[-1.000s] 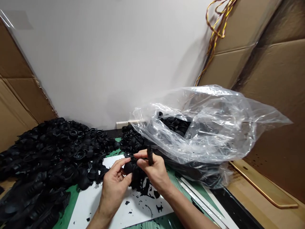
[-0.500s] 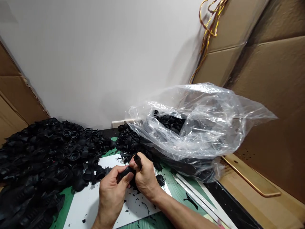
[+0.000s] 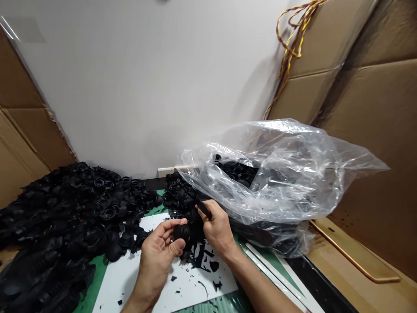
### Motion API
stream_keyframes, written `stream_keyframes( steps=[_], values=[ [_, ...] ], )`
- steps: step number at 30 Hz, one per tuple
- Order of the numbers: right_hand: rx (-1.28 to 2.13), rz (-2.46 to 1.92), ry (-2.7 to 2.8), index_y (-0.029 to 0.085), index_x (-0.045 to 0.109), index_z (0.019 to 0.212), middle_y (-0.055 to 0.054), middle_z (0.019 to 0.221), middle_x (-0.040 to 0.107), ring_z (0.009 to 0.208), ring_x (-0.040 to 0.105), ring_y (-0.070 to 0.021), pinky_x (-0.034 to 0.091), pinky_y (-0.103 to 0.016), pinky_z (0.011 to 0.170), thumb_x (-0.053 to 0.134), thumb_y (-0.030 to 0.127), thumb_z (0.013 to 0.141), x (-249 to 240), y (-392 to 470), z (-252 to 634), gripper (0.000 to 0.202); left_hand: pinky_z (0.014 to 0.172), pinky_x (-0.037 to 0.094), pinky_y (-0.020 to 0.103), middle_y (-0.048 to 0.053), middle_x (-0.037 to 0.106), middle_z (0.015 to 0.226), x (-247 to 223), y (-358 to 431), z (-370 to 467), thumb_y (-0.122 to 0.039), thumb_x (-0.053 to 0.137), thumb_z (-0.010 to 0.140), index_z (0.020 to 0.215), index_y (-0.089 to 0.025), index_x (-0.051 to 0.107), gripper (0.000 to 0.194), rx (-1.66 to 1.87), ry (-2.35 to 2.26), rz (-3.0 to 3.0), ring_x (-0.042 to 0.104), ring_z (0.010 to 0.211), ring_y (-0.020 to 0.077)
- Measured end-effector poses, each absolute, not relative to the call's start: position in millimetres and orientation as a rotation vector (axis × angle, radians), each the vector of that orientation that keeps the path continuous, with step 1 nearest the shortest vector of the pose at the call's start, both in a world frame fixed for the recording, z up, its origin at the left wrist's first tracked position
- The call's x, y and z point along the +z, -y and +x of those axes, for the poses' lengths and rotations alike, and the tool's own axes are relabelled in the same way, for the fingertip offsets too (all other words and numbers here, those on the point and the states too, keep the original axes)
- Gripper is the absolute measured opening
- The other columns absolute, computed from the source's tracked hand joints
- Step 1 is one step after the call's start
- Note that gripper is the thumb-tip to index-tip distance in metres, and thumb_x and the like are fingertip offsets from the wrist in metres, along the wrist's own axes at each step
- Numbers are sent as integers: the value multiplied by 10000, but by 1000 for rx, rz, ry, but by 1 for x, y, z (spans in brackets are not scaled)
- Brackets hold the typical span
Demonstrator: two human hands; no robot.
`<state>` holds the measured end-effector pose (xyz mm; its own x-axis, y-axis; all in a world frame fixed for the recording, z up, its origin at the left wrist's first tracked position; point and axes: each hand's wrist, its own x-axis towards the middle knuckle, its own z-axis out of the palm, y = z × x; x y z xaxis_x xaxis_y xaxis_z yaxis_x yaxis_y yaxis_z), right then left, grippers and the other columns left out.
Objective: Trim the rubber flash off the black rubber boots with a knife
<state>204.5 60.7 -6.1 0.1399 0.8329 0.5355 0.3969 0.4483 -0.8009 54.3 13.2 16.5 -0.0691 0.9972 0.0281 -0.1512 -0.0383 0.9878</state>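
My left hand (image 3: 158,252) grips a small, round black ribbed rubber bellows (image 3: 181,232) between thumb and fingers, its ridges turned to the right. To the right of it, my right hand (image 3: 217,226) is closed around a slim black tool (image 3: 204,210) that sticks out above the fist. Its working end is hidden, so I cannot tell its kind. The two hands are apart, over a white sheet (image 3: 130,282). Black rubber scraps (image 3: 202,258) lie on the sheet under the right hand.
A big heap of black rubber parts (image 3: 81,208) covers the left side. A clear plastic bag (image 3: 293,191) holding similar parts stands at the right. Beneath lies a green mat (image 3: 93,278). Right of it are white strips (image 3: 270,274) and a gold-coloured plate (image 3: 355,252). Cardboard (image 3: 381,130) flanks the wall.
My hands have drawn apart; the right one has moved right and slightly up with the tool. The bellows now shows its ridges in my left hand. The view has shifted slightly.
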Motion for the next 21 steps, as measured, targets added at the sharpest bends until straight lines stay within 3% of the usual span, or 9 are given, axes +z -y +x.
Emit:
stream_keyframes(
  steps=[3,6,10,14,17,21],
  values=[
    [573,-1089,1446,179,600,760,-64,794,614,739,566,-196,445,-303,686,487,269,812,-2,-55,203,153,516,493,242,147,695,1054,14,-14,52,-287,767,601,897,-160,678,334,1377,-1146,1097,641,798,224],
    [840,-1095,1398,168,594,693,-34,658,579,623,527,-170,424,-281,598,489,375,821,3,-51,200,265,518,490,237,121,672,1066,12,-13,51,-315,754,625,944,-175,673,357,1409,-1196,1117,607,830,214],
    [1181,-1059,1402,156,578,647,10,557,490,530,433,-129,355,-254,523,536,448,760,7,-45,191,316,472,432,201,64,659,899,9,-15,46,-332,759,617,959,-179,684,382,1462,-1299,1162,554,698,156],
    [1251,-968,1427,175,479,567,23,552,425,546,370,-117,310,-240,512,547,465,738,8,-41,184,343,470,418,205,45,660,896,8,-17,46,-328,749,615,1016,-214,695,421,1431,-1299,1209,539,630,133],
    [1285,-901,1409,178,447,563,26,556,398,549,340,-110,299,-237,511,547,492,737,6,-39,182,373,535,460,223,41,673,915,11,-16,49,-291,769,557,913,-224,735,364,1436,-1308,1262,563,665,145],
    [1384,-876,1327,177,456,588,39,539,408,499,330,-89,273,-224,466,585,528,718,2,-39,181,396,443,418,217,-27,603,530,17,-15,51,-260,796,480,801,-168,724,341,1402,-1386,1162,469,450,98]
  ],
)
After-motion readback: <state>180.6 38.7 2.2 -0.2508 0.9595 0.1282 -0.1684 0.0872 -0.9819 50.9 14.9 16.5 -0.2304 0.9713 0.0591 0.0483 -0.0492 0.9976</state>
